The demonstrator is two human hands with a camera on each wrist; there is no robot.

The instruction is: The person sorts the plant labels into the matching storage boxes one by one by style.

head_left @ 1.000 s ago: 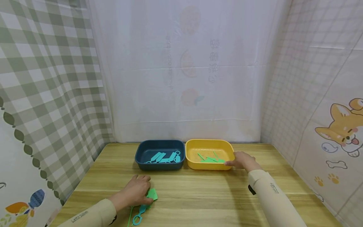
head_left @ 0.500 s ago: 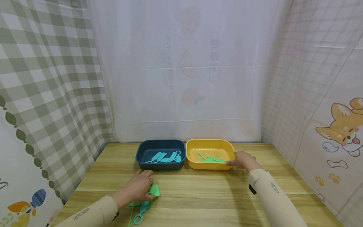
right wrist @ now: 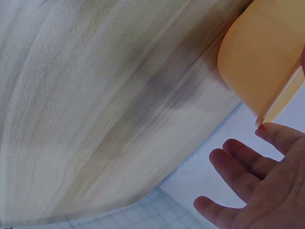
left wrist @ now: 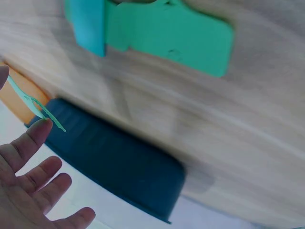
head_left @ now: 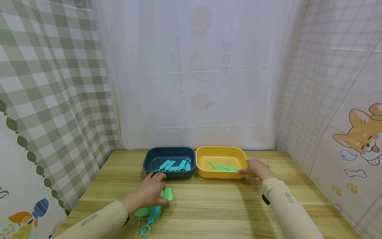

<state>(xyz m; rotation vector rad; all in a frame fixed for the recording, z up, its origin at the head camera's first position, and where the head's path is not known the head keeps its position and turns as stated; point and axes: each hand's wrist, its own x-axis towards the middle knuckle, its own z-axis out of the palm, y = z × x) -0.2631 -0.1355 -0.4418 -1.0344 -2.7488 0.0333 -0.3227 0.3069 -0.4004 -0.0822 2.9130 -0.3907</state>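
My left hand pinches a flat green plastic tag just in front of the navy bin. In the left wrist view, this green tag appears nearly edge-on between thumb and index finger, a thin strap trailing off it; the other fingers are spread. Below that hand lie a blue tag with a ring end and green tags, partly overlapping. My right hand holds the right rim of the yellow bin, thumb over the edge and index fingertip against the rim outside.
Several blue tags lie inside the navy bin, and several green tags inside the yellow one. Both bins stand side by side at the back of the wooden table, before a white curtain. Cloth walls flank both sides.
My left hand has lifted and moved forward and slightly right towards the navy bin with a green tag, uncovering more of the tags beneath. The right hand stays at the yellow bin.
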